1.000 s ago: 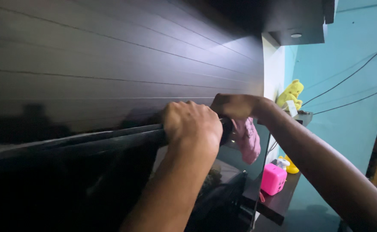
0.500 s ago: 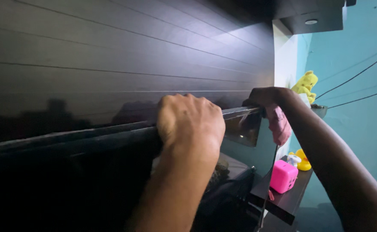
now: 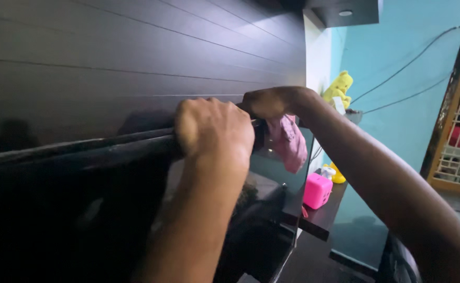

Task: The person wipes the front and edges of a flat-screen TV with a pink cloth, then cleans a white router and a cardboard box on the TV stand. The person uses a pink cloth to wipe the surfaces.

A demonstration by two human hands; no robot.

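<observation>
- The left hand (image 3: pixel 214 128) was clenched over the top edge of the black flat screen (image 3: pixel 83 209), knuckles up, fingers curled round the rim.
- The right hand (image 3: pixel 269 102) sat just beyond it on the same edge, fingers closed on a pink cloth (image 3: pixel 288 142) that hung down past the screen's far corner.
- The screen stood against a dark, grooved wall panel (image 3: pixel 135 57), with its glossy face catching reflections.
- Below the cloth, a dark shelf (image 3: pixel 321 220) carried a pink cube-shaped object (image 3: pixel 317 191) and a yellow toy (image 3: pixel 338 175) behind it.
- Higher up, a yellow plush toy (image 3: pixel 339 88) sat near the turquoise wall (image 3: pixel 397 120).
</observation>
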